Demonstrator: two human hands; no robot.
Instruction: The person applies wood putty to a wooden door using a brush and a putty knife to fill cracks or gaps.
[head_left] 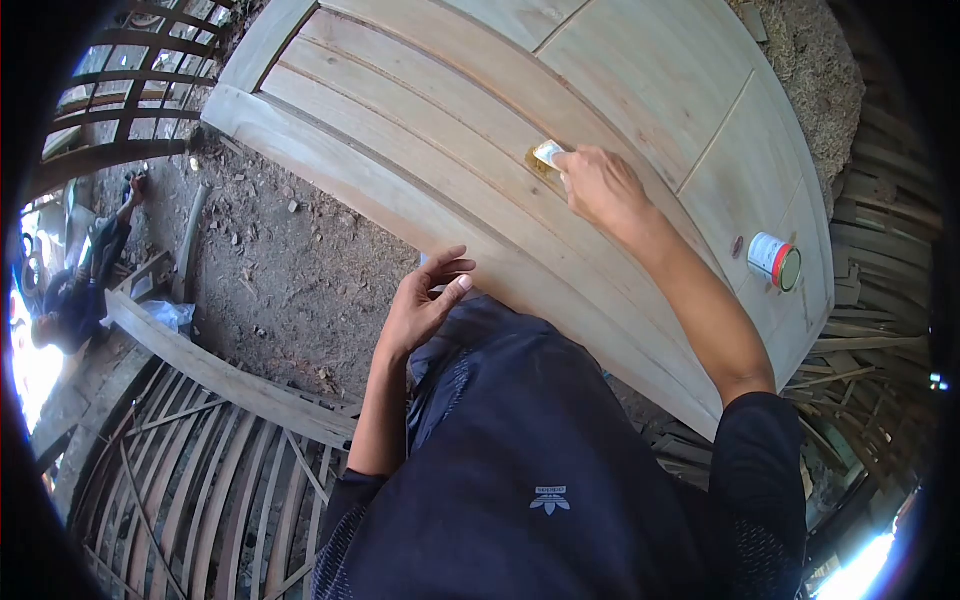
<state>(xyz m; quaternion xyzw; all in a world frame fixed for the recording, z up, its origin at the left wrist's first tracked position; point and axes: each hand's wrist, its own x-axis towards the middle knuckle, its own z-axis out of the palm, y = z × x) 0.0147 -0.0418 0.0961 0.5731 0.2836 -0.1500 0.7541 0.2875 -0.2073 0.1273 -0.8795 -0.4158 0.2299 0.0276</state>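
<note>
My right hand (605, 185) grips a small white flat piece (548, 153) and presses it against the wooden door panel (440, 120). Beside that piece, a yellowish-brown smear (537, 163) marks the wood along a groove. My left hand (428, 300) hovers at the panel's near edge, its fingers apart and nothing in them. To the right, an open tin (775, 262) with a white label and red band lies on the panel. Next to it shows a small dark oval spot (738, 246) on the wood.
Bare soil (290, 270) with wood chips lies left of the panel. A long curved board (240, 385) and slatted bamboo (210, 490) are at lower left. Sawdust (815, 90) is heaped behind the panel's right end. Another person (85, 270) is at the far left.
</note>
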